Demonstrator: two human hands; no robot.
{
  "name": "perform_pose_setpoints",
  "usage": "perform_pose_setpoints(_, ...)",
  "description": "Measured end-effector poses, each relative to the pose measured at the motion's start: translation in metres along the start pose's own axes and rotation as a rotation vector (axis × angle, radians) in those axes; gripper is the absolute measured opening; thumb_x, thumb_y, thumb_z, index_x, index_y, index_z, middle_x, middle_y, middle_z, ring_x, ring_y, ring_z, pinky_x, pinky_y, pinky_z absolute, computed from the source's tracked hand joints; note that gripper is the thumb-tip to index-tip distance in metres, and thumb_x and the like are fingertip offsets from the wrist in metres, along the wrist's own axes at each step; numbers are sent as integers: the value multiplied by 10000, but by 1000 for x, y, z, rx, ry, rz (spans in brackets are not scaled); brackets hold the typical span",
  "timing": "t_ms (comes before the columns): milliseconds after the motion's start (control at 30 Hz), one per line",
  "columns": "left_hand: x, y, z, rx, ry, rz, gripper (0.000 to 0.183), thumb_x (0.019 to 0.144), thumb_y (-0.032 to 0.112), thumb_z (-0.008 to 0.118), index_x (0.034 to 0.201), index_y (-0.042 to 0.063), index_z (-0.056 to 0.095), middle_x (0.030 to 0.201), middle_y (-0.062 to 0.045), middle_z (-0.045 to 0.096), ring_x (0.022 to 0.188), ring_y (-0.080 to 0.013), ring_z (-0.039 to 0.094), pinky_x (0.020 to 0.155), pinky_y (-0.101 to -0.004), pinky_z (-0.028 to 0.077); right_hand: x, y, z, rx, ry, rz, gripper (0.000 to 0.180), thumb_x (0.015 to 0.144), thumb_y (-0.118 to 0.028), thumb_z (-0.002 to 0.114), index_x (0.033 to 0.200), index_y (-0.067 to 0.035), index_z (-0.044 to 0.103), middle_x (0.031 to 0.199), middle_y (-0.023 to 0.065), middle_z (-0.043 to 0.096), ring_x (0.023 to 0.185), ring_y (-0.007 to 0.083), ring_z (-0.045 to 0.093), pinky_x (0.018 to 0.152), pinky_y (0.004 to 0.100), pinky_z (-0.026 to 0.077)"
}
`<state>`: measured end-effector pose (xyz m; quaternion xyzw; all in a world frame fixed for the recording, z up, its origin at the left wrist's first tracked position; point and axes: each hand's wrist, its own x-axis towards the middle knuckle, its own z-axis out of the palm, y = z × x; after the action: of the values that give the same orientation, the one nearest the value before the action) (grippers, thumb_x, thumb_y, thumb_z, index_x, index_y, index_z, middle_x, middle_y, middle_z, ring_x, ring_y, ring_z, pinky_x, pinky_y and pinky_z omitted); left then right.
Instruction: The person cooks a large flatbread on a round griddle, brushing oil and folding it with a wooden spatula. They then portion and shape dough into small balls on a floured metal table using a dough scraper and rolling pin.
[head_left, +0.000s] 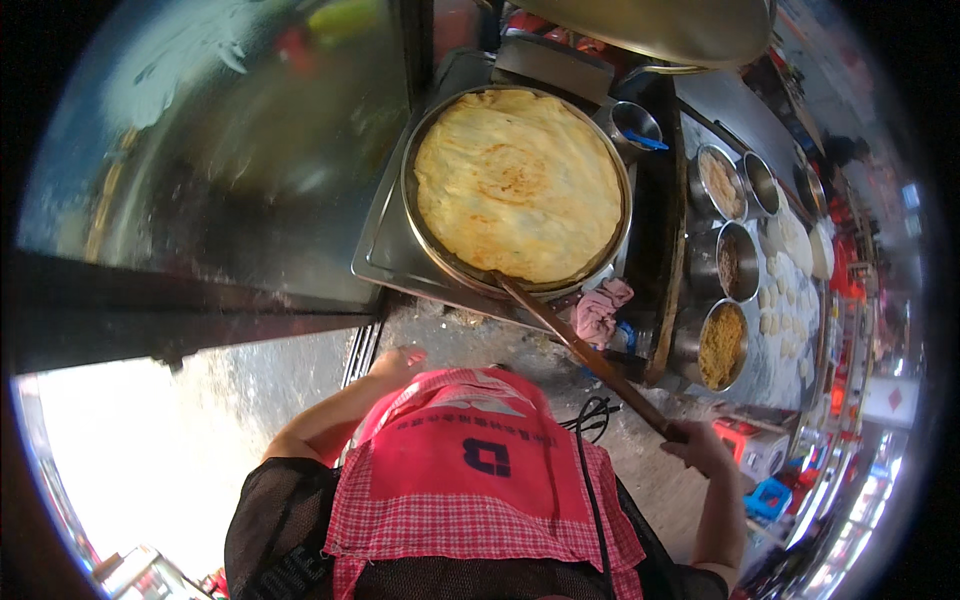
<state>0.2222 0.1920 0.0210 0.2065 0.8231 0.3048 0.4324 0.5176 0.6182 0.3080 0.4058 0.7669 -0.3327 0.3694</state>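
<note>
A large round flatbread (517, 187), pale yellow with browned patches, fills a wide round pan (409, 196) before me. My right hand (702, 445) grips the end of a long wooden stick (581, 349); its far tip meets the near edge of the pan and flatbread, and how far it reaches under the bread is hidden. My left hand (401, 361) hangs beside the red apron (480, 469), partly turned from view, with nothing visible in it. A crumpled pink cloth (598, 311) lies at the pan's lower right.
A metal pot (634, 124) with a blue handle stands right of the pan. A raised round lid (660, 26) is above. Metal containers of filling (723, 345) and small dough pieces (784, 296) sit on the right-hand table. A black cable (592, 420) hangs near my apron.
</note>
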Motion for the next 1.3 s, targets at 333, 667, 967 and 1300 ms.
perform_pose_setpoints(333, 5, -90, -72, 38, -28, 45, 325, 881, 309, 565, 1120, 101, 631, 1045, -95, 684, 978, -230, 653, 852, -351, 508, -78, -78, 64, 144, 163, 201, 367, 774, -161, 755, 1118, -78, 657, 670, -39, 552, 518, 52, 461, 428, 239, 398)
perform_pose_setpoints(667, -39, -171, -67, -43, -50, -35, 315, 872, 281, 578, 1117, 92, 636, 1046, -110, 682, 988, -246, 647, 852, -355, 498, -65, -85, 117, 199, 226, 168, 398, 790, -123, 736, 1165, -53, 623, 684, -33, 549, 558, 58, 466, 484, 239, 412)
perform_pose_setpoints(967, -50, -133, -32, -54, -20, 4, 318, 888, 296, 570, 1138, 109, 627, 1030, -110, 686, 921, -231, 658, 802, -361, 518, -1, -55, 185, 533, 295, -90, 363, 825, -137, 684, 1163, -43, 591, 696, -39, 493, 538, 52, 435, 426, 228, 364)
perform_pose_setpoints(1300, -81, -116, 16, -194, 147, -48, 312, 862, 262, 591, 1101, 69, 643, 1018, -172, 676, 964, -290, 654, 842, -365, 501, 5, -52, 111, 534, 158, -244, 381, 898, -213, 580, 1232, -34, 542, 619, -34, 449, 466, 67, 408, 418, 213, 322)
